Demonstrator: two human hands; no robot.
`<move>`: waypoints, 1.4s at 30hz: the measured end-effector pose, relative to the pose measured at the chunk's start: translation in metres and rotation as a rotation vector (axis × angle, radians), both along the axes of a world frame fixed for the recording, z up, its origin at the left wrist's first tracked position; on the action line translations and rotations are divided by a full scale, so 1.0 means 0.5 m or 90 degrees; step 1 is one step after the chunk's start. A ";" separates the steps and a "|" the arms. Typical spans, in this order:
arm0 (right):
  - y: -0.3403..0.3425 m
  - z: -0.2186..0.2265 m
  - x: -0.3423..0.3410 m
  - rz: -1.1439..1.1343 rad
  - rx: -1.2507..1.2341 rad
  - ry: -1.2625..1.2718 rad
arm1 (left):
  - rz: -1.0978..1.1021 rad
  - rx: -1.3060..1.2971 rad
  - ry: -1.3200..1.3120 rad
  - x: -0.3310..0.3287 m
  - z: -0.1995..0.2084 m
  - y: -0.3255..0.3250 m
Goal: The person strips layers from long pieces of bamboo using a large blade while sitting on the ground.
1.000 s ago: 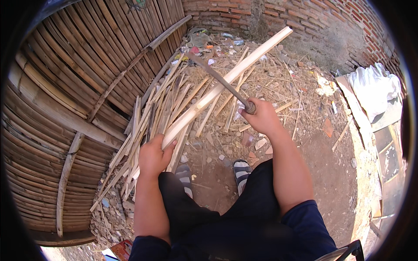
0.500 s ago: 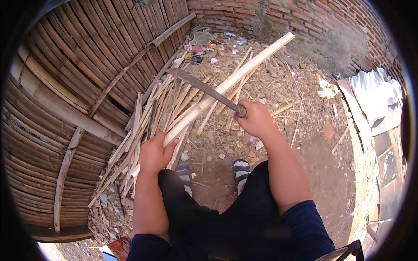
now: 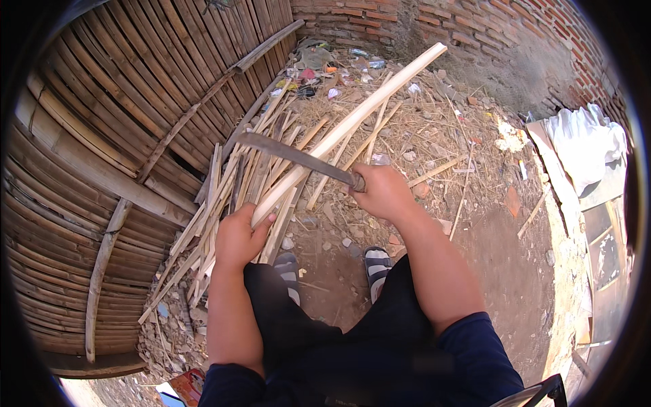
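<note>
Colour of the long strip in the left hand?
The strip is pale cream-yellow; the head view shows it.

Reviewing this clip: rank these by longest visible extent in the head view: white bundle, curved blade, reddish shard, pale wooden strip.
1. Pale wooden strip
2. Curved blade
3. White bundle
4. Reddish shard

This is apparent length only; the blade and bundle's true order is unsure, since their nearness to the camera may differ.
</note>
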State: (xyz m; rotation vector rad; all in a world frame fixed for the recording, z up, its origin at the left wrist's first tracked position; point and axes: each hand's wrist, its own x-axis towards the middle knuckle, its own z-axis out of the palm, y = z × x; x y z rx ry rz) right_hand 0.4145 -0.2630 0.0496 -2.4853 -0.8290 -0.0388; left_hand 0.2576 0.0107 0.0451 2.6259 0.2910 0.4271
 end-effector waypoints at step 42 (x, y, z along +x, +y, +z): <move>-0.084 0.026 0.034 -0.020 0.102 0.085 | 0.043 -0.141 0.057 -0.271 0.002 0.052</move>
